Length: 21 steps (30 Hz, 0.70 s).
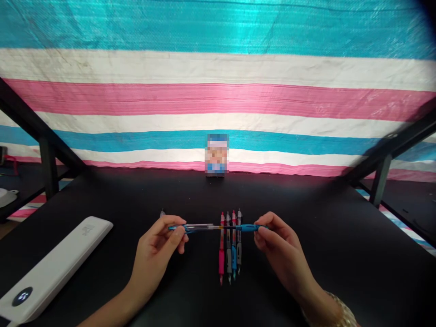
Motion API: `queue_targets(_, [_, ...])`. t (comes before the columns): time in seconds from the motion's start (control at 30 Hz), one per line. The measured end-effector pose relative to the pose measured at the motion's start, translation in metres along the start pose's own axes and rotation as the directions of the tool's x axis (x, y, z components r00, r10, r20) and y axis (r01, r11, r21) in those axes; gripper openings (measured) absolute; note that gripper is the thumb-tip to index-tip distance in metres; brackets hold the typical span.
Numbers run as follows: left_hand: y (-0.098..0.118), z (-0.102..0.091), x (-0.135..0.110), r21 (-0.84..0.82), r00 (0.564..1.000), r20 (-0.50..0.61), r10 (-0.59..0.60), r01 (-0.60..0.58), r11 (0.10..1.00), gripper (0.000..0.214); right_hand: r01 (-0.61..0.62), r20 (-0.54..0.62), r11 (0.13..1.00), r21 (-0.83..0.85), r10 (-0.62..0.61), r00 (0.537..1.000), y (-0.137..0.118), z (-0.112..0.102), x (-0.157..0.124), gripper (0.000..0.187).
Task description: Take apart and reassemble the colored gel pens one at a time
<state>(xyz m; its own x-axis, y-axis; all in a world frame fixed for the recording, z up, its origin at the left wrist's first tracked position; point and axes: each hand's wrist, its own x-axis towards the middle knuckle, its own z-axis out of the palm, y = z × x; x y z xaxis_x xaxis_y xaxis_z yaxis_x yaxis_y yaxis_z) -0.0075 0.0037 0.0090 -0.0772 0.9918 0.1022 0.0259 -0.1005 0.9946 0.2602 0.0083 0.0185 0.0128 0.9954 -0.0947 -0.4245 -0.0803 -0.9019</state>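
Observation:
A blue pen with a clear barrel (218, 227) is held level above the black table (340, 254), one end in each hand. My left hand (160, 247) pinches its clip end. My right hand (277, 243) pinches its blue grip end. Under the pen, several pens (230, 254) lie side by side on the table, pointing towards me: pink, grey, blue and grey grips. A small grey object (162, 212) lies just beyond my left hand; I cannot make out what it is.
A long white power bank (54, 268) with a round dark display lies at the left. A small blurred box (217, 155) stands at the table's far edge against a striped teal, white and pink tarpaulin (218, 91). Black frame bars (47, 159) slant on both sides.

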Motion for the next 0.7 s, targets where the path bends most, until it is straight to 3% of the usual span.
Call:
queue_targets(0.2, [-0.0036, -0.0033, 0.0000, -0.083, 0.999, -0.044, 0.011, -0.015, 0.996, 0.012, 0.081, -0.106, 0.995, 0.054, -0.075, 0.992, -0.0016, -0.0030, 0.0015, 0.013])
queue_targets(0.37, [-0.0026, -0.0025, -0.0010, -0.093, 0.999, -0.033, 0.015, -0.018, 0.996, 0.012, 0.127, -0.105, 0.991, 0.044, -0.122, 0.987, 0.0001, -0.0055, 0.0018, 0.012])
queue_targets(0.7, [-0.0005, -0.0009, -0.0017, -0.073, 1.000, -0.023, -0.010, 0.009, 0.997, 0.015, 0.108, -0.123, 0.992, 0.058, -0.101, 0.987, -0.0030, -0.0020, 0.0015, 0.010])
